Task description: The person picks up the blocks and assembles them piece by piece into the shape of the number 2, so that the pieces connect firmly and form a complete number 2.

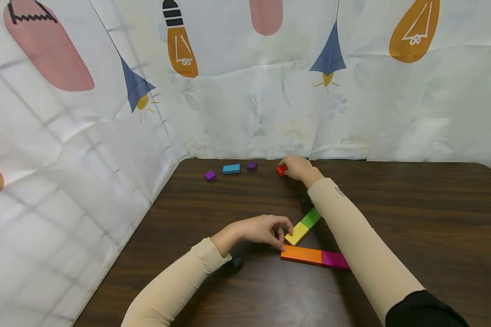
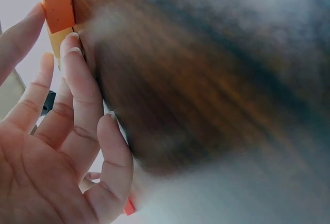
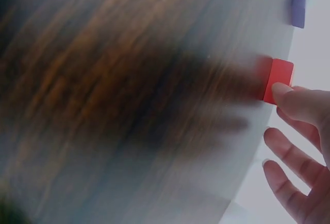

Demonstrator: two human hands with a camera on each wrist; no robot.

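Observation:
At the far side of the table my right hand (image 1: pixel 298 169) pinches a small red block (image 1: pixel 282 170) between thumb and fingers. In the right wrist view the thumb lies on the red block (image 3: pixel 279 80) and the other fingers are spread apart. My left hand (image 1: pixel 262 229) is beside the blocks in the middle, its thumb touching the end of a long orange block (image 1: pixel 302 255). Its fingers are relaxed, with the index fingertip by a yellow block (image 1: pixel 297 234). A magenta block (image 1: pixel 334 260) adjoins the orange one, and a green block (image 1: pixel 311 218) adjoins the yellow.
Along the far left of the brown table (image 1: pixel 413 218) lie a purple block (image 1: pixel 210 176), a blue block (image 1: pixel 231 169) and a darker purple block (image 1: pixel 251 166). Patterned white cloth (image 1: pixel 245 113) hangs behind the table and along its left side.

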